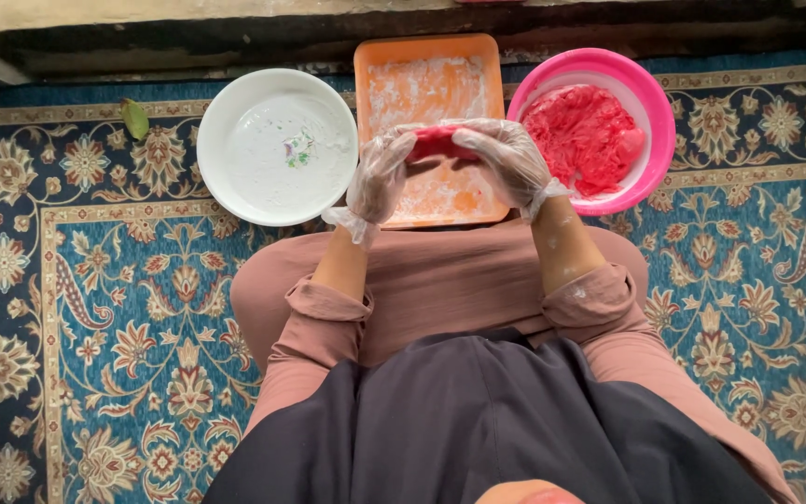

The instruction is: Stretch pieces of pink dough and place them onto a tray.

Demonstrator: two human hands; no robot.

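Observation:
Both my hands wear thin clear plastic gloves. My left hand (380, 177) and my right hand (506, 163) together grip a small lump of red dough (436, 142), held above an orange rectangular tray (426, 56) dusted with white flour. A pink bowl (646, 103) to the right holds a larger mass of red dough (582, 135). A white round plate (277, 145) smeared with flour lies to the left of the tray.
I sit on a blue patterned carpet (95, 308) with my knees under the tray. A green leaf (134, 119) lies left of the white plate. A dark wooden ledge (235, 42) runs along the far edge.

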